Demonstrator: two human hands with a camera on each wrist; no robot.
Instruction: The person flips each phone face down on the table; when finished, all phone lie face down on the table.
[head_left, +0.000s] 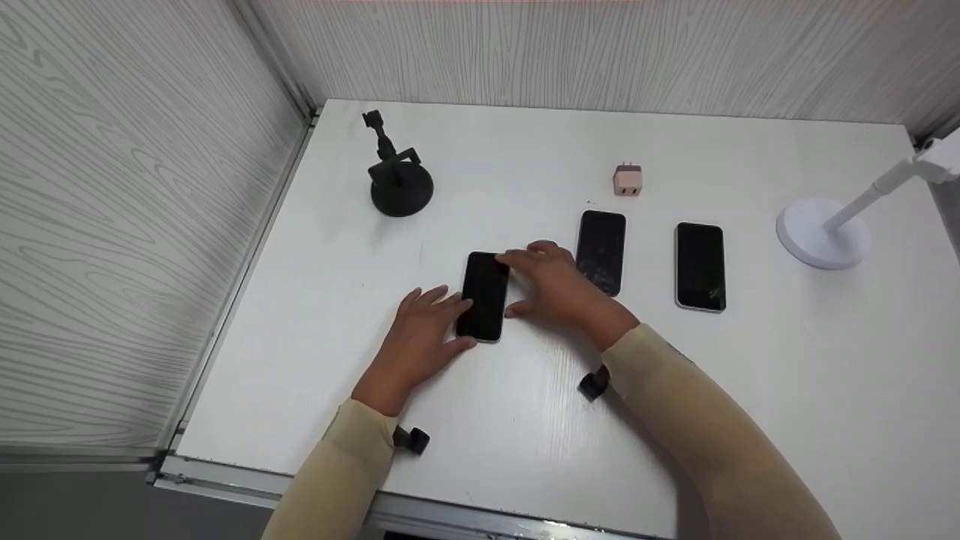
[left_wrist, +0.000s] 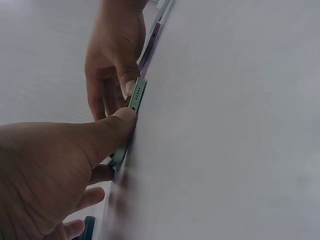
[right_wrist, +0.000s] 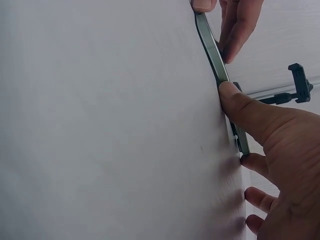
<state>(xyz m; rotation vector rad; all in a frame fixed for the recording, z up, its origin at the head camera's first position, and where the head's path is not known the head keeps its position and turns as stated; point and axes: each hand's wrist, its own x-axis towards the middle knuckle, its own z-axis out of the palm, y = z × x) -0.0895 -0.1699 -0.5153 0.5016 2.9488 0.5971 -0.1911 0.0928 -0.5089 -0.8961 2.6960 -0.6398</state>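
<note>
A black-screened smartphone (head_left: 484, 296) with a green metal edge (right_wrist: 214, 52) lies face up on the white table, between both hands. My left hand (head_left: 420, 337) holds its lower left corner, thumb along the bottom edge and index finger over the left side. In the left wrist view that thumb (left_wrist: 125, 114) presses beside the speaker holes. My right hand (head_left: 555, 289) holds the upper right part, index finger at the top corner and thumb on the right long edge. A second smartphone (head_left: 602, 251) lies just beyond the right hand.
A third smartphone (head_left: 700, 266) lies farther right, near a white round-based stand (head_left: 823, 232). A pink charger plug (head_left: 628, 181) sits behind the phones. At the back left stands a black phone mount (head_left: 401, 187). Wood-patterned panels (head_left: 135, 187) border the table's left and back.
</note>
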